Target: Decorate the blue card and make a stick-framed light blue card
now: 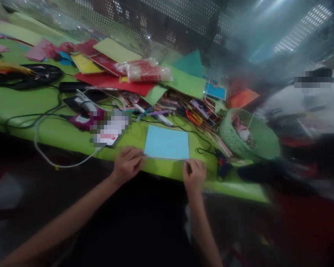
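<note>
A light blue rectangular sheet (167,142) lies on the green table near its front edge. Along the sheet's near edge runs a thin stick (165,158). My left hand (128,165) pinches the stick's left end, fingers closed. At the right end, my right hand (194,174) is closed on the same stick, thumb and fingertips together. A phone (113,128) lies to the left of the sheet, and a dark blue glue gun (222,163) is to the right of my right hand.
Coloured papers (116,87), plastic-wrapped sticks (148,72), pens and loose sticks cover the table's back. A green basket (248,137) holds scraps at the right. White and black cables (37,137) loop at the left. Another person (317,100) is at the far right.
</note>
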